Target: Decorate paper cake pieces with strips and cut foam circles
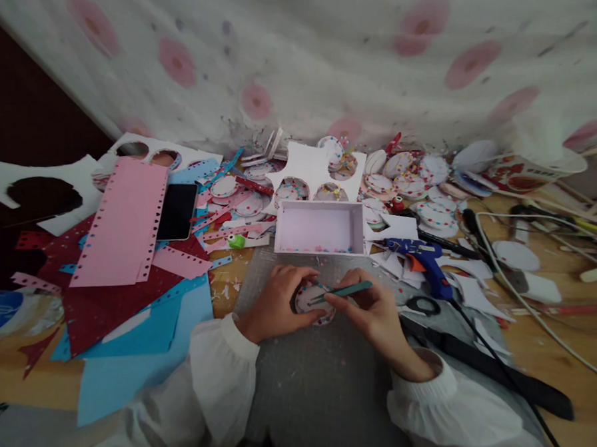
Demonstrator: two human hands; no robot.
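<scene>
My left hand (284, 299) curls around a small round white disc (311, 299) whose rim is dotted with red and blue beads, steadying it on the grey cutting mat (327, 389). Between the thumb and fingers of my right hand (373, 313) is a pair of green tweezers (349, 289), with the tips over the face of the disc. Just beyond both hands stands a shallow white box (321, 229), with small colored beads along its near inside edge. Whether the tweezer tips grip a bead is too small to tell.
A blue glue gun (423, 257) with its black cord lies to the right, beside black scissors (423, 305). Many decorated discs (411, 181) are heaped at the back. Pink card (123, 223), a phone (178, 212) and blue sheets (136, 379) cover the left. A white cable (527, 291) loops at right.
</scene>
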